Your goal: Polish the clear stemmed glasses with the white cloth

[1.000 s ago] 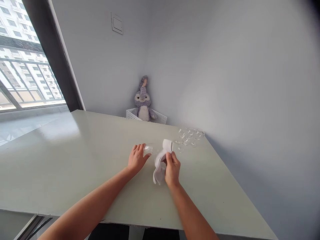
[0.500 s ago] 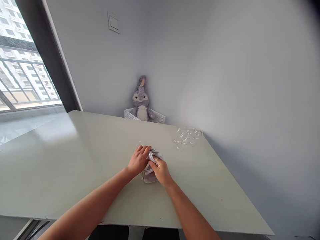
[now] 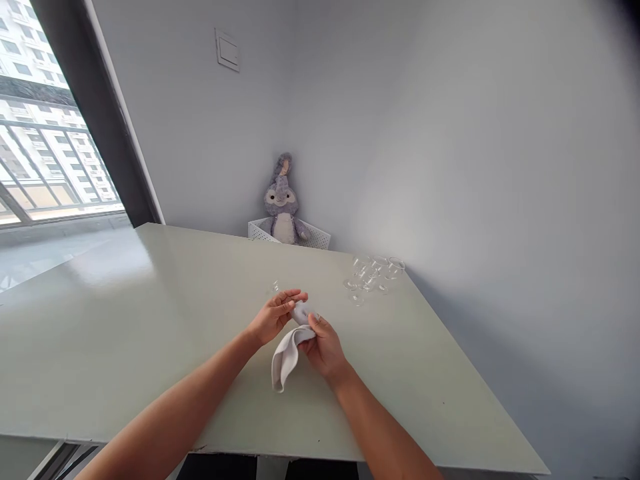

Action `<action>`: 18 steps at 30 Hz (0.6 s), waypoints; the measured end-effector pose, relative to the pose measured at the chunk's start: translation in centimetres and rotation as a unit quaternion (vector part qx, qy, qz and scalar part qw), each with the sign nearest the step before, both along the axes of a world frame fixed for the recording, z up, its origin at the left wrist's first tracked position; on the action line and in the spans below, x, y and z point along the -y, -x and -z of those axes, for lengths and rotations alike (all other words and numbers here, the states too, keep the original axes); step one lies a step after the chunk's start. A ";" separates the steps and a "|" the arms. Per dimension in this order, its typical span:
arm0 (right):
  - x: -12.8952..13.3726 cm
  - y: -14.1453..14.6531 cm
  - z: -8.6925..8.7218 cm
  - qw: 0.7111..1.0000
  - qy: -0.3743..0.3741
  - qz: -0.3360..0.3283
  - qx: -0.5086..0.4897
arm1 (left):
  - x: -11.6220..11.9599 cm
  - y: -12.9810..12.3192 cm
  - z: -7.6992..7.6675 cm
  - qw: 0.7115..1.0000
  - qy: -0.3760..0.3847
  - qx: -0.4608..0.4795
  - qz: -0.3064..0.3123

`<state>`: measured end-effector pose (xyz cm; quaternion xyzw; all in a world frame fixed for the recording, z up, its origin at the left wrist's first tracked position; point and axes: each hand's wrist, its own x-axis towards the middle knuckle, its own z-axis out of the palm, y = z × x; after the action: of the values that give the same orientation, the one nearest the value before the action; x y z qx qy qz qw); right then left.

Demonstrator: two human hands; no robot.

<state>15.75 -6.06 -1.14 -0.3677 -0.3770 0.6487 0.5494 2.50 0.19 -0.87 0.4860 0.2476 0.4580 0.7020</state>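
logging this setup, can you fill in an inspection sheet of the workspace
surface: pale table, glossy, with a small dark speck
things in hand: white cloth, one end drooping; clear glass, partly hidden
clutter: stemmed glasses clustered toward the far right, count unclear
hands: right hand grips the white cloth; left hand by the clear glass, hold unclear
cables: nothing seen
surroundings: plush toy in a white basket; light switch; window at left

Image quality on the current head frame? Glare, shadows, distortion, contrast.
Head view: pale glare on the table's far left; buildings outside washed out; soft shadow low on the right-hand wall; black patch in the top right corner; dark frame leans, possibly wide-angle distortion; stemmed glasses barely contrast with the table; white cloth reads clearly.
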 end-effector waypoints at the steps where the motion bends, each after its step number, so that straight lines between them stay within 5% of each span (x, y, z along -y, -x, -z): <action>1: 0.3 0.3 0.1 0.998 -0.036 -0.007 0.057 | -0.1 0.1 0.0 1.000 0.021 0.004 0.002; 5: 1.0 1.3 1.0 0.922 -0.205 0.045 0.325 | -0.1 0.2 0.0 0.991 0.105 -0.080 -0.035; 7: 1.0 1.5 1.3 0.889 -0.245 0.077 0.379 | 0.1 0.2 -0.3 0.986 0.118 -0.108 -0.051; 9: 0.8 1.3 1.1 0.907 -0.221 0.087 0.348 | 0.3 0.1 -0.7 0.991 0.103 -0.067 -0.053; 13: 0.1 0.1 0.1 0.993 -0.054 0.047 0.092 | 0.4 0.1 -1.3 0.997 0.044 0.057 -0.002; 16: -0.2 -0.5 -0.3 0.999 0.009 0.010 -0.037 | 0.2 0.4 -1.2 0.998 0.022 0.044 0.030; 18: -0.1 -0.5 0.0 1.000 0.005 0.007 -0.022 | -0.1 0.5 -0.8 1.000 0.021 0.008 0.022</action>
<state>16.22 -5.98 -1.09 -0.3590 -0.3592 0.6549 0.5597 1.98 0.25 -0.10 0.4725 0.2407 0.4413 0.7239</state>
